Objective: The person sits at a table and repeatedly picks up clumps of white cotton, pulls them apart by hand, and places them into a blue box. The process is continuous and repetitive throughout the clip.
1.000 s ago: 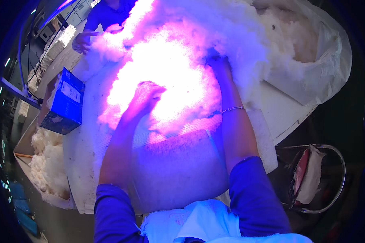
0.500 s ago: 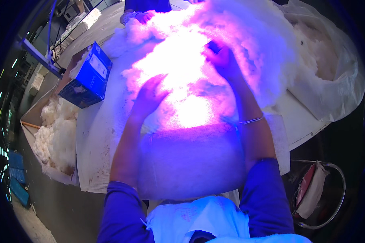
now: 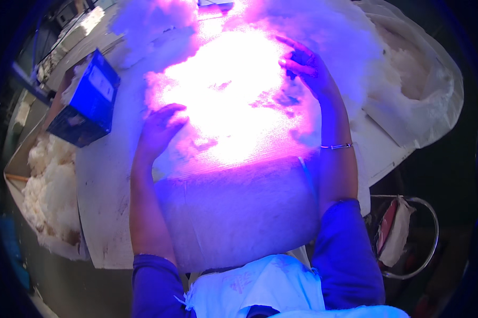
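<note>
A mass of fluffy white fibre [image 3: 345, 69] lies spread over the table [image 3: 109, 201], its middle washed out by a glaring violet-white light. My left hand [image 3: 162, 127] is at the left edge of the lit fluff, fingers stretched and thumb apart. At the upper right of the glare is my right hand [image 3: 309, 69], its fingers spread over the fibre and a bracelet on that wrist. Both hands look to hold nothing, though glare hides what lies by the fingertips. Between my forearms a smooth greyish board or pad [image 3: 239, 217] covers the near side of the table.
A blue cardboard box [image 3: 93, 100] stands at the left, by a bin [image 3: 53, 196] heaped with off-white fluff. To the right sits a large translucent plastic bag [image 3: 435, 100] of fibre. A metal-framed chair [image 3: 432, 233] with a cloth is at the lower right.
My hands have moved apart, the left outward to the left and the right slightly rightward, its fingers spreading. The view has shifted. The person across the table has mostly left the picture.
</note>
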The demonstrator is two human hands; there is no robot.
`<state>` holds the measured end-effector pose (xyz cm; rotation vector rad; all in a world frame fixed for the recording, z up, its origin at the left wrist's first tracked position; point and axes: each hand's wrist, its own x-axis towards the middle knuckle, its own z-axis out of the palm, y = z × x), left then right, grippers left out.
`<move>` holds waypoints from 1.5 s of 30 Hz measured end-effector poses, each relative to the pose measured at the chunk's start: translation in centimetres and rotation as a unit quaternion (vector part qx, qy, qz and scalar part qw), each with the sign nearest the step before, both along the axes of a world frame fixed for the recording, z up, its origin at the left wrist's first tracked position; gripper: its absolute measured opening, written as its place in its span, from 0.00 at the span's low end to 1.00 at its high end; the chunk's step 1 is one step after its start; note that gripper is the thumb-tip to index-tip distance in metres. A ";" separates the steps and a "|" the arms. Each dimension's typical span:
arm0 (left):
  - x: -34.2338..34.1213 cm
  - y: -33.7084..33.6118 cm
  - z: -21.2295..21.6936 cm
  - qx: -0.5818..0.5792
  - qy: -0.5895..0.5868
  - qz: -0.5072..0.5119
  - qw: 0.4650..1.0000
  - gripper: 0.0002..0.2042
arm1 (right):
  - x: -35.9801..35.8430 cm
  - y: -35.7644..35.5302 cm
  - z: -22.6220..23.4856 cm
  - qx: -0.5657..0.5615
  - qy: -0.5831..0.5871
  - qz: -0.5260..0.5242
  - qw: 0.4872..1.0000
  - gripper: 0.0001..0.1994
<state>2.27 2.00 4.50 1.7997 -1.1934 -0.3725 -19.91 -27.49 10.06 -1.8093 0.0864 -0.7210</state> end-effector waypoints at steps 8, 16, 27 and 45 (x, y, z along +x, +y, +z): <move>-0.1 -0.6 0.1 -0.156 0.024 0.081 0.984 0.11 | 0.1 2.2 1.4 -0.151 0.050 -0.037 0.987 0.10; -2.8 -1.5 1.4 -0.100 -0.161 0.067 0.980 0.14 | -0.7 -0.6 -2.2 -0.284 0.307 -0.153 0.895 0.13; -9.0 -12.4 -0.3 -0.091 -0.137 -0.110 0.980 0.30 | 1.4 -0.7 -6.1 -0.262 0.282 -0.072 0.920 0.07; -9.2 -13.8 -3.7 -0.045 0.072 -0.077 0.993 0.26 | 0.8 0.2 -5.1 -0.123 0.299 -0.065 0.944 0.07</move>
